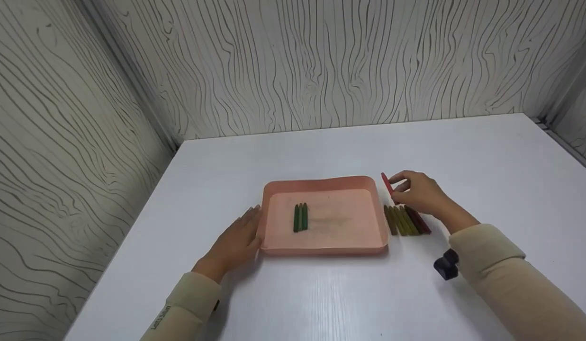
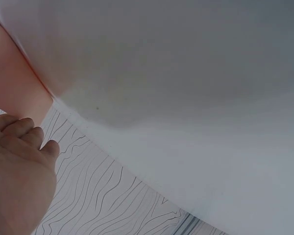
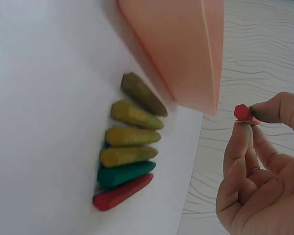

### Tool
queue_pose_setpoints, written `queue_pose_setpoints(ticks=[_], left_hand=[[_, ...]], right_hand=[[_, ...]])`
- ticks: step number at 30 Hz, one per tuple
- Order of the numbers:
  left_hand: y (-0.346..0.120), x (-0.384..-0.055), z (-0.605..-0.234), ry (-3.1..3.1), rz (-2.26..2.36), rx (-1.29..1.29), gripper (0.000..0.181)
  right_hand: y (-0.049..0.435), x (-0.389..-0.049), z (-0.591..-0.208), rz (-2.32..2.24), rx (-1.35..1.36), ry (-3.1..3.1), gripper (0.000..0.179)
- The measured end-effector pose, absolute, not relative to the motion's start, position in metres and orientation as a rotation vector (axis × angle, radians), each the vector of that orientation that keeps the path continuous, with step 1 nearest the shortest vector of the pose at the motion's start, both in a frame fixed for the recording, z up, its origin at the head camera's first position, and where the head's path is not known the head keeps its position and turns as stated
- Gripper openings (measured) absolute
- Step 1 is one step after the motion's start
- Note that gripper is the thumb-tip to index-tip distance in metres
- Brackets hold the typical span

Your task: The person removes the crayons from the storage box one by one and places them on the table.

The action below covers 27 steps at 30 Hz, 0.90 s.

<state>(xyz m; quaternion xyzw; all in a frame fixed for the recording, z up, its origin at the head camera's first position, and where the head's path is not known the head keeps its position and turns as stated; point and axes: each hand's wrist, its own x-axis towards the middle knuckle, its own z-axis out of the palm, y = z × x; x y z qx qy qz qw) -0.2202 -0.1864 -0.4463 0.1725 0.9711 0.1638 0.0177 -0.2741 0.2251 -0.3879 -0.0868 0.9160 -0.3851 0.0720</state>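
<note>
A pink tray [image 1: 340, 239] lies on the table with three green crayons [image 1: 300, 218] side by side in its left half. My left hand [image 1: 236, 241] rests against the tray's left side, its fingers extended; the left wrist view shows the hand [image 2: 22, 171] by the tray wall [image 2: 14, 83]. Just off the tray's right edge, my right hand [image 1: 420, 192] pinches a red crayon [image 1: 386, 183] between thumb and fingers. In the right wrist view the red crayon's flat six-sided end [image 3: 242, 112] faces the camera.
Beside the tray's right wall [image 3: 171, 44] lies a row of crayons: a brownish one [image 3: 142, 93], several yellow ones [image 3: 132, 136], a green one [image 3: 125, 175] and a red one [image 3: 122, 193]. A wood-grain patterned wall [image 1: 311, 66] stands behind the white table [image 1: 321, 293].
</note>
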Motion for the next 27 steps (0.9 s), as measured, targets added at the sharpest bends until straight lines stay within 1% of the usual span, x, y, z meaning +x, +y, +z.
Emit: queue_pose_setpoints(ticks=[7, 13, 24, 27], left_hand=[[-0.186, -0.221, -0.447, 3.022, 0.495, 0.538, 0.056], [-0.187, -0.220, -0.446, 3.008, 0.495, 0.544, 0.056], [-0.186, -0.220, -0.446, 3.024, 0.508, 0.523, 0.056], [-0.187, -0.221, -0.448, 3.035, 0.525, 0.576, 0.055]], right_hand=[[0.259, -0.271, -0.400, -1.085, -0.199, 2.775, 0.047], [0.280, -0.266, -0.408, -1.052, -0.201, 2.736, 0.047], [0.293, -0.257, -0.420, -1.022, -0.160, 2.651, 0.046], [0.293, -0.256, -0.423, -0.996, -0.178, 2.660, 0.046]])
